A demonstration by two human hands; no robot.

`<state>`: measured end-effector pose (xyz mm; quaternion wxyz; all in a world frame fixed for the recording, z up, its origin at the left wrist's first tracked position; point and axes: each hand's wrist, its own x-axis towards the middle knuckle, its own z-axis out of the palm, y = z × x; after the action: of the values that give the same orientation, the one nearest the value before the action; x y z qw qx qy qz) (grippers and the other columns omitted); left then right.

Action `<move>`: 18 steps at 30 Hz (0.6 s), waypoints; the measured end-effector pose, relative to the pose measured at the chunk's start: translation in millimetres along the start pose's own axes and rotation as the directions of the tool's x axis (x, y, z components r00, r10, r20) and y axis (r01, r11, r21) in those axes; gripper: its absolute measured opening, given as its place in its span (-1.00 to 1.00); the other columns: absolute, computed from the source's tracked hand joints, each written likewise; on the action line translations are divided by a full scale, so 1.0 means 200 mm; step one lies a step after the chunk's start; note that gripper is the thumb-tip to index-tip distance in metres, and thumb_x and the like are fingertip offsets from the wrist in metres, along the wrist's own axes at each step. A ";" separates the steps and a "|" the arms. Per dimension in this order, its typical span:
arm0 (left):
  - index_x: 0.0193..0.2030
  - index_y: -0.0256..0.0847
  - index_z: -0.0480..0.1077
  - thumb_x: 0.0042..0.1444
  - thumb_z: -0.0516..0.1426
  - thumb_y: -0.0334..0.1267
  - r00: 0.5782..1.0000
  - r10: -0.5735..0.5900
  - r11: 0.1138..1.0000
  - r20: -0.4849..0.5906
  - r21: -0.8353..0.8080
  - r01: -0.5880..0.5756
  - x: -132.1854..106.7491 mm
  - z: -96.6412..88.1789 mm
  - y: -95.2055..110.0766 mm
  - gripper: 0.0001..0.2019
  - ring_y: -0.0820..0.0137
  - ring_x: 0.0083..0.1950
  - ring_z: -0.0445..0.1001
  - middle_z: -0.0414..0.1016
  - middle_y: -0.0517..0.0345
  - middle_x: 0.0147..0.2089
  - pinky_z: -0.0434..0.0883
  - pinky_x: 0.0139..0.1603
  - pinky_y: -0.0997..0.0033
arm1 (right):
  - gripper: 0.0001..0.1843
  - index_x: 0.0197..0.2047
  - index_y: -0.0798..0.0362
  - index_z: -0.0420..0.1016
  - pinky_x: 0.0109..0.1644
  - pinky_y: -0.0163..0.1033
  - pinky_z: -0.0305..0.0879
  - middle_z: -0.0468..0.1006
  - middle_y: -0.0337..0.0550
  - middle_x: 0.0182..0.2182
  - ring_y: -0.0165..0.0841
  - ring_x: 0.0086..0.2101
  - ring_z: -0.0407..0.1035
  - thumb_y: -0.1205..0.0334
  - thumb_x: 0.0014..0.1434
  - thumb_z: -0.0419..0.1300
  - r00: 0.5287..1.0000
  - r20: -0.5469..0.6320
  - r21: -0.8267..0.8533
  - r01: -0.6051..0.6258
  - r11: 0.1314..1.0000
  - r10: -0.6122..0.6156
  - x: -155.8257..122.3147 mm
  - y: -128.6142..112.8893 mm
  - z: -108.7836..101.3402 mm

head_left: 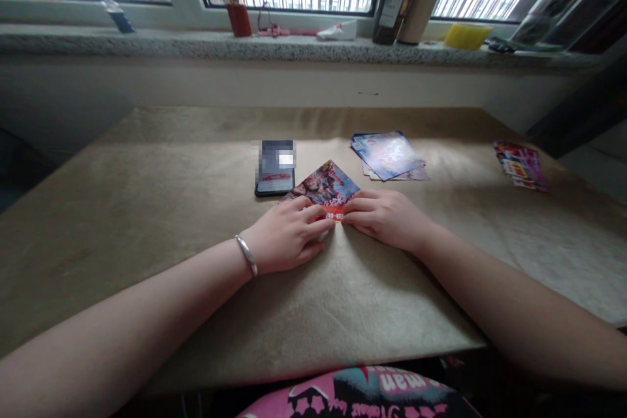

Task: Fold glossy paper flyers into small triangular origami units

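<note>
A small colourful card packet (pixel 327 187) lies on the tan table cover (pixel 147 209) just in front of me. My left hand (pixel 287 238), with a silver bangle on its wrist, pinches the packet's near edge with curled fingers. My right hand (pixel 386 217) pinches the same edge from the right, fingertips almost meeting the left ones. A dark phone (pixel 275 168) lies flat just left of the packet.
A loose stack of cards (pixel 388 155) lies behind my right hand, and another colourful packet (pixel 522 165) lies far right. The stone windowsill (pixel 294 47) holds a red cup (pixel 239 18), a dark jar (pixel 393 5) and a yellow sponge (pixel 466 36).
</note>
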<state>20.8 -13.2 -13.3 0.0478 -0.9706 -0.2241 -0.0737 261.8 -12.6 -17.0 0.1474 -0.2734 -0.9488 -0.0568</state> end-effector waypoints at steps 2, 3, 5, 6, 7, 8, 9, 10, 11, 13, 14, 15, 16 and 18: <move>0.09 -0.16 0.32 0.22 0.02 -0.14 1.000 -0.002 1.000 0.004 -0.004 0.002 0.00 0.00 0.00 -0.66 0.22 -0.02 0.30 0.38 -0.02 0.02 0.30 0.03 0.19 | -0.72 -0.22 0.02 0.56 -0.18 -0.27 0.29 0.59 -0.14 -0.22 -0.35 -0.20 0.39 0.30 0.27 0.00 1.000 0.006 -0.008 -0.006 1.000 0.006 -0.01 0.00 -0.01; 0.09 -0.16 0.33 0.22 0.02 -0.14 1.000 -0.003 1.000 0.005 -0.005 0.003 0.00 0.00 0.00 -0.66 0.22 -0.02 0.30 0.39 -0.01 0.02 0.30 0.03 0.19 | -0.72 -0.23 0.02 0.56 -0.19 -0.27 0.29 0.59 -0.14 -0.22 -0.36 -0.21 0.39 0.31 0.26 0.01 1.000 0.011 -0.014 -0.009 1.000 0.009 -0.01 0.01 -0.01; 0.09 -0.16 0.33 0.21 0.02 -0.14 1.000 -0.003 1.000 0.010 -0.003 0.003 0.00 0.00 0.00 -0.66 0.22 -0.02 0.29 0.39 0.00 0.02 0.30 0.03 0.19 | -0.73 -0.23 0.02 0.57 -0.21 -0.28 0.29 0.59 -0.15 -0.22 -0.36 -0.23 0.41 0.32 0.24 0.02 1.000 0.026 -0.025 -0.013 1.000 0.014 -0.02 0.01 -0.01; 0.09 -0.16 0.33 0.21 0.02 -0.15 1.000 -0.003 1.000 0.010 -0.001 0.003 0.00 0.00 0.00 -0.66 0.22 -0.02 0.29 0.39 0.00 0.02 0.30 0.03 0.20 | -0.73 -0.23 0.02 0.57 -0.22 -0.28 0.29 0.59 -0.15 -0.21 -0.36 -0.24 0.41 0.33 0.23 0.02 0.999 0.035 -0.028 -0.015 0.999 0.016 -0.02 0.01 -0.02; 0.09 -0.16 0.33 0.21 0.02 -0.15 1.000 -0.003 1.000 0.009 0.001 0.003 0.00 0.00 0.00 -0.66 0.22 -0.02 0.29 0.38 0.01 0.03 0.30 0.03 0.20 | -0.74 -0.23 0.01 0.57 -0.22 -0.29 0.29 0.59 -0.17 -0.21 -0.36 -0.24 0.42 0.34 0.23 0.03 0.999 0.043 -0.028 -0.015 0.999 0.016 -0.02 0.02 -0.02; 0.09 -0.16 0.33 0.21 0.02 -0.15 1.000 -0.002 1.000 0.009 0.002 0.002 0.00 0.00 0.00 -0.66 0.22 -0.03 0.28 0.38 0.01 0.03 0.29 0.03 0.20 | -0.74 -0.23 0.01 0.57 -0.21 -0.29 0.29 0.59 -0.17 -0.20 -0.36 -0.24 0.42 0.34 0.23 0.03 0.999 0.047 -0.025 -0.014 1.000 0.015 -0.02 0.02 -0.02; 0.10 -0.16 0.32 0.21 0.02 -0.15 1.000 0.000 1.000 0.008 0.001 0.000 0.00 0.00 0.00 -0.66 0.22 -0.03 0.28 0.38 0.01 0.03 0.29 0.04 0.20 | -0.74 -0.23 0.01 0.57 -0.20 -0.29 0.30 0.59 -0.18 -0.19 -0.36 -0.23 0.42 0.35 0.23 0.03 0.999 0.046 -0.020 -0.011 1.000 0.012 -0.02 0.02 -0.02; 0.10 -0.17 0.32 0.21 0.02 -0.15 1.000 0.002 1.000 0.008 -0.001 -0.002 0.00 0.00 0.00 -0.66 0.22 -0.03 0.28 0.38 0.01 0.03 0.29 0.04 0.20 | -0.74 -0.23 0.02 0.57 -0.19 -0.29 0.30 0.59 -0.19 -0.19 -0.37 -0.22 0.42 0.35 0.22 0.03 0.999 0.042 -0.013 -0.009 1.000 0.009 -0.02 0.02 -0.02; 0.10 -0.17 0.32 0.22 0.01 -0.15 1.000 0.005 1.000 0.010 -0.004 -0.005 0.00 0.00 -0.01 -0.65 0.22 -0.03 0.28 0.38 0.01 0.03 0.29 0.04 0.20 | -0.74 -0.24 0.01 0.57 -0.19 -0.29 0.30 0.59 -0.19 -0.19 -0.37 -0.22 0.42 0.36 0.22 0.03 0.999 0.036 -0.008 -0.008 1.000 0.008 -0.02 0.02 -0.02; 0.10 -0.17 0.32 0.22 0.01 -0.14 1.000 0.011 1.000 0.019 -0.014 -0.011 0.00 0.00 -0.01 -0.65 0.22 -0.04 0.27 0.37 0.01 0.03 0.29 0.04 0.19 | -0.74 -0.25 0.00 0.57 -0.21 -0.29 0.30 0.60 -0.21 -0.19 -0.37 -0.23 0.42 0.36 0.21 0.04 0.999 0.028 -0.007 -0.016 1.000 0.016 -0.03 0.03 -0.03; 0.10 -0.17 0.32 0.22 0.01 -0.14 1.000 0.013 1.000 0.022 -0.020 -0.013 0.00 0.00 -0.02 -0.65 0.22 -0.03 0.27 0.37 0.02 0.03 0.28 0.05 0.19 | -0.75 -0.26 0.00 0.57 -0.22 -0.30 0.30 0.60 -0.22 -0.20 -0.38 -0.24 0.42 0.36 0.20 0.05 0.999 0.028 -0.010 -0.023 1.000 0.024 -0.03 0.03 -0.03; 0.10 -0.16 0.32 0.22 0.01 -0.13 1.000 0.013 1.000 0.024 -0.025 -0.012 0.00 0.00 -0.02 -0.65 0.22 -0.03 0.27 0.37 0.02 0.04 0.28 0.05 0.19 | -0.76 -0.26 -0.01 0.57 -0.23 -0.30 0.29 0.60 -0.23 -0.19 -0.38 -0.25 0.42 0.36 0.20 0.06 0.999 0.030 -0.016 -0.030 0.999 0.030 -0.03 0.03 -0.03; 0.10 -0.16 0.32 0.22 0.00 -0.13 1.000 0.011 1.000 0.027 -0.029 -0.010 0.00 0.00 -0.02 -0.65 0.22 -0.03 0.27 0.37 0.02 0.04 0.28 0.05 0.19 | -0.76 -0.27 -0.02 0.57 -0.24 -0.30 0.29 0.59 -0.24 -0.19 -0.38 -0.25 0.42 0.35 0.20 0.06 0.999 0.032 -0.021 -0.035 0.999 0.035 -0.04 0.04 -0.02; 0.11 -0.16 0.32 0.22 0.00 -0.13 1.000 0.008 0.999 0.027 -0.032 -0.007 0.00 0.01 -0.02 -0.65 0.22 -0.03 0.26 0.37 0.03 0.04 0.28 0.05 0.19 | -0.77 -0.27 -0.02 0.57 -0.25 -0.30 0.28 0.59 -0.24 -0.18 -0.38 -0.26 0.42 0.34 0.20 0.07 0.999 0.033 -0.027 -0.042 0.999 0.043 -0.05 0.04 -0.02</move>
<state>18.6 -9.6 -14.1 0.0295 -0.9730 -0.2198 -0.0639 274.6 -11.2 -15.3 0.1290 -0.2963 -0.9443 -0.0618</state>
